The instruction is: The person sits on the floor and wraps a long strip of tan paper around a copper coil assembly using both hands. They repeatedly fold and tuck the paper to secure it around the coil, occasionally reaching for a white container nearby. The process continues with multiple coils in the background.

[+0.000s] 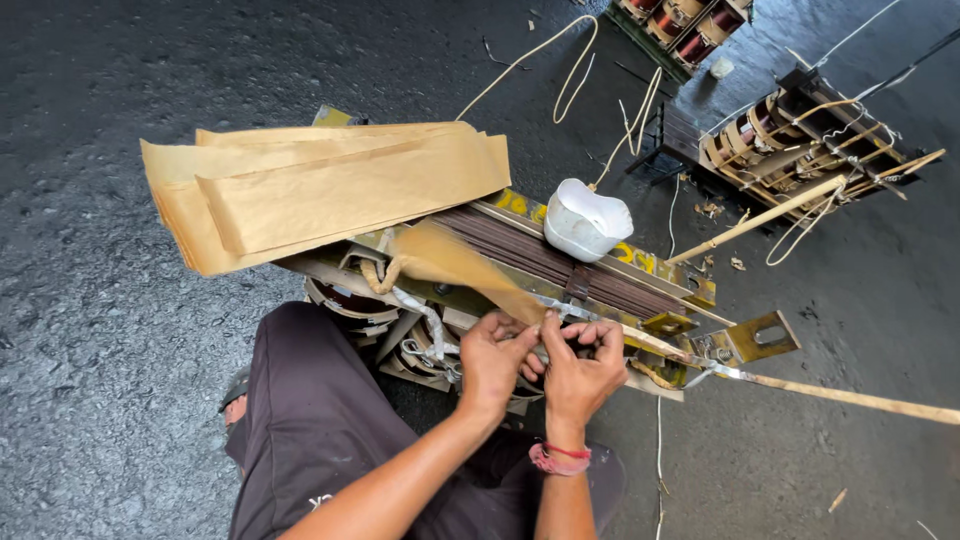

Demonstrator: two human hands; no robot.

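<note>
Your left hand (492, 355) and right hand (580, 365) pinch the paper strip (455, 262) on the transformer frame (600, 285); the white tub (585, 220), contents unseen, sits at its far edge, beside stacked paper sheets (320, 190).

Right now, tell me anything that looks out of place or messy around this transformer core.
Loose paper scraps and stray cord litter the floor. The stack of brown paper sheets overhangs the transformer core unevenly. Both hands, left hand and right hand, pinch a paper strip.

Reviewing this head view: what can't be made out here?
- Head view: what the left hand and right hand pinch; curled fingers hide it.
- Transformer core underside: hidden by the person's leg.
- Paper strip: its end is cut off by the right edge.
- White container: contents not visible.
</note>
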